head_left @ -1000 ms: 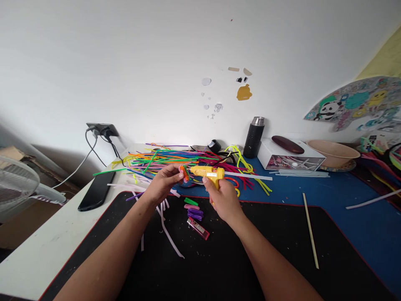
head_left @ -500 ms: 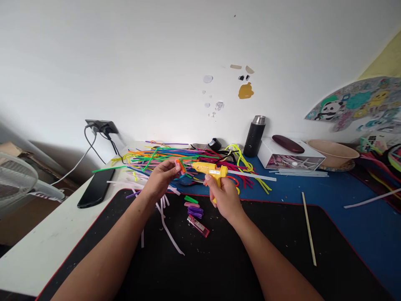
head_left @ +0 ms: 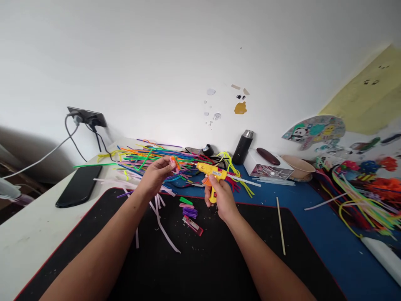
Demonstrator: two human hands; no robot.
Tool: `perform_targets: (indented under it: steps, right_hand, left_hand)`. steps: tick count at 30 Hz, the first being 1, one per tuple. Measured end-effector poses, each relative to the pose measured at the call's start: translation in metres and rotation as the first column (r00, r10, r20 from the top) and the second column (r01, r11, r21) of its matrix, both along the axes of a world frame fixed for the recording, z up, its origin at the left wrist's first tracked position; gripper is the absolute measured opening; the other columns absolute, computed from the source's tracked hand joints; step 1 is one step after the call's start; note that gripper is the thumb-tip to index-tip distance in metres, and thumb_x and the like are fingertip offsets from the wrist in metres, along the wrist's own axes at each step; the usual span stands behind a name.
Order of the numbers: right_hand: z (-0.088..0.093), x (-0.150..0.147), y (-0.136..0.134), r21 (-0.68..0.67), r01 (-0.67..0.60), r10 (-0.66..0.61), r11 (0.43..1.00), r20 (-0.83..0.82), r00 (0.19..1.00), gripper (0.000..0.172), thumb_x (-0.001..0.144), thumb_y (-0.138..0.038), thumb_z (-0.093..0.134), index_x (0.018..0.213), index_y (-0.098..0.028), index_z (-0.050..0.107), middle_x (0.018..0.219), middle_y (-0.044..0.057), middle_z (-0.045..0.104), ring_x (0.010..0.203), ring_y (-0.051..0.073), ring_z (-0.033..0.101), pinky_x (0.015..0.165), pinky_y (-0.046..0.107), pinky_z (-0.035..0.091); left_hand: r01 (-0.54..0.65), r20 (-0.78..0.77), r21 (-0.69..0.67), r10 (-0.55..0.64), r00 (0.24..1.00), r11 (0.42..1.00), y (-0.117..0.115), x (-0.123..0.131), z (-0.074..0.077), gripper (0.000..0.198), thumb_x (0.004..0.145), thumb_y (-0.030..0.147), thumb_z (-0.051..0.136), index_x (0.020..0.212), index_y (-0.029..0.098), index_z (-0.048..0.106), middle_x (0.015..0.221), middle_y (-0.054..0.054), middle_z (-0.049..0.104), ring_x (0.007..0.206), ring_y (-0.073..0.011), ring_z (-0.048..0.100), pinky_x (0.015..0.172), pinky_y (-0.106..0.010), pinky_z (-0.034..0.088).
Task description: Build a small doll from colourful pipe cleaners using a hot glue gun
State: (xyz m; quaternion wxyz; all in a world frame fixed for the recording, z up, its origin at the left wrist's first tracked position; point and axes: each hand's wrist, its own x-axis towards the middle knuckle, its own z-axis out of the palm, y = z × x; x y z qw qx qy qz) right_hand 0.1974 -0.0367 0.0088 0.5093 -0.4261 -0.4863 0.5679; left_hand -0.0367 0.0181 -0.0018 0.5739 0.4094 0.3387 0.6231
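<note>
Between the thumb and fingers of my left hand (head_left: pixel 156 174) is a small orange folded piece of pipe cleaner (head_left: pixel 176 163). My right hand (head_left: pixel 222 195) is wrapped round the grip of a yellow hot glue gun (head_left: pixel 210 170), its nozzle pointing left toward the orange piece, with a gap between them. A whitish glue stick (head_left: pixel 242 180) sticks out of its back end. Below the hands, on the black mat (head_left: pixel 150 267), lie short folded pipe cleaners: green (head_left: pixel 186 201), pink (head_left: pixel 187 205) and purple (head_left: pixel 189 212). A pink lighter (head_left: pixel 193 225) rests just beneath them.
Behind my hands spreads a pile of coloured pipe cleaners (head_left: pixel 147 155). A phone (head_left: pixel 78 187) lies at left. A black flask (head_left: pixel 243 147), a white box (head_left: pixel 266 165) and a bowl (head_left: pixel 299 167) stand at the back right. A thin stick (head_left: pixel 281 225) lies on the mat.
The view has swung to the right, showing more of the desk's right side. The glue gun's nozzle has drawn back from the orange piece, so the gap is wider. Both hands keep their hold.
</note>
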Motion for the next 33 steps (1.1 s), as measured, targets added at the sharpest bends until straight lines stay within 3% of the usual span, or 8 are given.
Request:
perform_targets:
  steps: [3,9,16,20,26,30,33]
  right_hand:
    - [0.003,0.009,-0.020,-0.058,-0.011,0.012,0.998,0.009,1.000,0.062,0.088,-0.077,0.065,0.092,-0.016,0.067,0.052,-0.007,0.054,0.035,0.011,0.050,0.038,0.021,0.032]
    - [-0.010,0.035,-0.053,-0.221,-0.025,0.037,0.975,0.052,0.998,0.064,0.090,-0.078,0.062,0.093,-0.015,0.066,0.051,-0.005,0.056,0.037,0.011,0.051,0.040,0.021,0.032]
    - [-0.016,0.059,-0.064,-0.386,-0.008,0.013,0.922,0.010,1.000,0.057,0.097,-0.070,0.056,0.106,-0.014,0.066,0.059,-0.002,0.062,0.044,0.015,0.062,0.041,0.022,0.038]
    - [-0.014,0.061,-0.070,-0.500,-0.059,0.062,0.864,-0.012,0.998,0.050,0.107,-0.060,0.047,0.109,-0.014,0.066,0.063,0.001,0.066,0.048,0.017,0.068,0.042,0.022,0.040]
    - [-0.015,0.058,-0.071,-0.593,-0.083,0.060,0.801,-0.059,0.996,0.055,0.113,-0.057,0.032,0.113,-0.014,0.066,0.070,0.003,0.071,0.053,0.017,0.074,0.040,0.019,0.040]
    - [-0.021,0.058,-0.071,-0.625,-0.104,0.166,0.774,0.041,0.985,0.061,0.113,-0.062,0.028,0.113,-0.014,0.064,0.077,0.010,0.078,0.054,0.018,0.076,0.039,0.018,0.043]
    - [-0.023,0.060,-0.071,-0.579,-0.105,0.259,0.809,0.191,0.947,0.060,0.110,-0.067,0.035,0.112,-0.014,0.064,0.076,0.011,0.079,0.050,0.019,0.075,0.036,0.018,0.044]
  left_hand:
    - [-0.005,0.008,0.017,0.004,1.000,1.000,0.000,-0.002,0.000,0.029,0.069,0.036,0.098,0.084,0.019,0.078,0.081,-0.002,0.073,0.074,-0.0135,0.064,0.066,-0.023,0.050]
    - [0.003,-0.022,0.036,-0.002,1.000,0.999,0.000,-0.002,0.001,0.029,0.069,0.037,0.098,0.083,0.020,0.078,0.079,-0.002,0.073,0.072,-0.0137,0.065,0.065,-0.023,0.048]
    - [0.018,-0.032,0.031,-0.017,0.999,0.999,0.001,-0.002,-0.001,0.030,0.070,0.039,0.097,0.084,0.020,0.079,0.079,-0.002,0.073,0.072,-0.0141,0.064,0.065,-0.024,0.047]
    - [0.029,-0.026,0.022,-0.028,0.999,0.999,0.000,0.001,-0.001,0.034,0.066,0.040,0.099,0.083,0.020,0.079,0.079,-0.003,0.073,0.072,-0.0143,0.064,0.065,-0.024,0.047]
    - [0.024,-0.026,-0.006,-0.024,0.999,1.000,-0.003,0.005,0.002,0.037,0.062,0.041,0.101,0.083,0.019,0.079,0.078,-0.003,0.073,0.070,-0.0142,0.063,0.063,-0.024,0.047]
    - [0.030,-0.033,0.005,-0.030,0.999,1.000,-0.005,0.005,0.005,0.034,0.065,0.039,0.100,0.082,0.019,0.079,0.079,-0.004,0.073,0.072,-0.0158,0.064,0.064,-0.025,0.048]
    - [0.032,-0.018,0.002,-0.032,0.999,0.999,-0.006,0.006,0.006,0.034,0.064,0.039,0.100,0.082,0.020,0.079,0.080,-0.004,0.073,0.073,-0.0167,0.065,0.064,-0.026,0.050]
